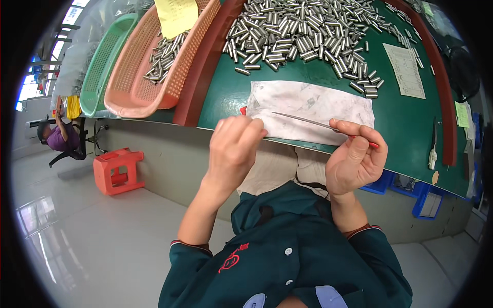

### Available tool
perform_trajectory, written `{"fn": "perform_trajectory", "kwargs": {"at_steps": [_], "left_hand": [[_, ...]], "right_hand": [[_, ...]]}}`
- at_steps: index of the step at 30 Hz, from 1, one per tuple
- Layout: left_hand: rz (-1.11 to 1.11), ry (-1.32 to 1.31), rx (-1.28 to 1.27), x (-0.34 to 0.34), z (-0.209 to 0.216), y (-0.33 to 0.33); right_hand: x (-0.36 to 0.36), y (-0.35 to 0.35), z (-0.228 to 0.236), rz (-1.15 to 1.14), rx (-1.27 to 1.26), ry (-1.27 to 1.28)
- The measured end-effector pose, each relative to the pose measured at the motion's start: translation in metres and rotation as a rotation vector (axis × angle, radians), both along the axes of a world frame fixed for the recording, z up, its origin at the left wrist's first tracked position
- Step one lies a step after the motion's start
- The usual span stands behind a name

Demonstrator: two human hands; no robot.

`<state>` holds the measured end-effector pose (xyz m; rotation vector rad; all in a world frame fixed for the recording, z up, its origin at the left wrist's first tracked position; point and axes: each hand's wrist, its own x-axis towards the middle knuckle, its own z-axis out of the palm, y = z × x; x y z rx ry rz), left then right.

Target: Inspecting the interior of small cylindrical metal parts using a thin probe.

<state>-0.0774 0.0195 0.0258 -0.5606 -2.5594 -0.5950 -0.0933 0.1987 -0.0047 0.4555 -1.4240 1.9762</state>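
Note:
My right hand (358,154) is closed around the red handle of a thin, tapered needle file (308,121), pinched between thumb and fingers. Its dark metal shaft points left over a stained white cloth (328,105) lying on the green tabletop. At the cloth's left end, my left hand (235,141) has its fingers curled shut, back of the hand upward. A small red bit (243,110) shows just beyond its knuckles. Whatever sits inside these fingers is hidden. Beyond the cloth lies a large heap of short, shiny metal cylinders (303,31).
An orange basket (118,102) with more metal pieces and a yellow note, plus a green basket (95,82), stand left of the red-brown table rail (197,77). A paper sheet (405,72) and a white-handled tool (433,154) lie right. A red stool (115,172) and a seated person (64,136) are leftward.

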Motion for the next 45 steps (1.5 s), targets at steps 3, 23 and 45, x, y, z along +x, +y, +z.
{"fn": "perform_trajectory", "kwargs": {"at_steps": [3,23,45], "left_hand": [[0.112,0.091,0.32,0.024,0.012,-0.004],[0.144,-0.769,2.421,0.13,-0.083,-0.034],[0.353,-0.925,2.344,0.141,-0.089,-0.038]], "right_hand": [[-0.002,0.001,-0.002,0.031,-0.026,-0.033],[0.04,-0.048,-0.002,0.62,0.382,0.17],[0.049,-0.074,-0.03,0.636,0.46,0.078]]}}
